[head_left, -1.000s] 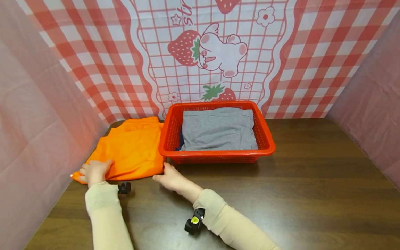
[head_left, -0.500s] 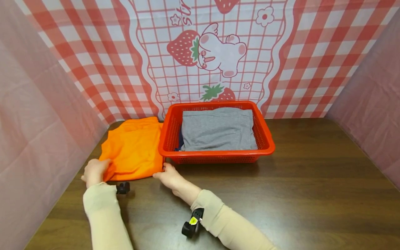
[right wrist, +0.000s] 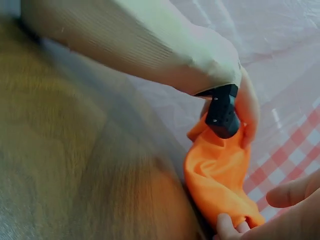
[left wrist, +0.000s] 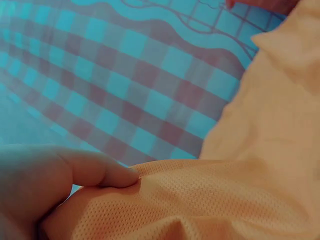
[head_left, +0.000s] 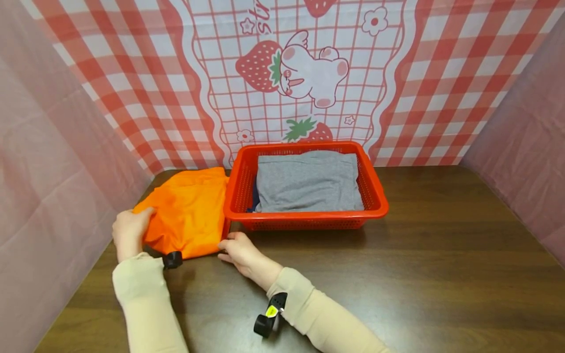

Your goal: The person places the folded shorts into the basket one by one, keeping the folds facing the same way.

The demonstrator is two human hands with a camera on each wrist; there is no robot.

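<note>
Left hand (head_left: pixel 128 233) grips the left edge of the orange garment (head_left: pixel 187 213), fingers curled into the cloth and lifting that side off the table (head_left: pixel 419 255); the left wrist view shows fingertips (left wrist: pixel 112 175) pressed into fine mesh fabric. Garment looks light, soft, floppy, a bit slick like sportswear, so it will likely sag and bunch anywhere unsupported; best taken by edges or corners, 1 per hand, as here. It lies bunched at the left of the table, between the 2 hands, its right side touching or just beside the red basket (head_left: pixel 375 196). Right hand (head_left: pixel 238 250) sits at the garment's lower right corner, just in front of the basket's near-left corner; the right wrist view shows fingers (right wrist: pixel 227 227) pinching the hem (right wrist: pixel 235 220), narrow grip. Basket holds a folded grey garment (head_left: pixel 306 181), with something dark tucked beside it, too hidden to name. Checked strawberry backdrop (head_left: pixel 291 73) behind, pink side panels at both edges.
</note>
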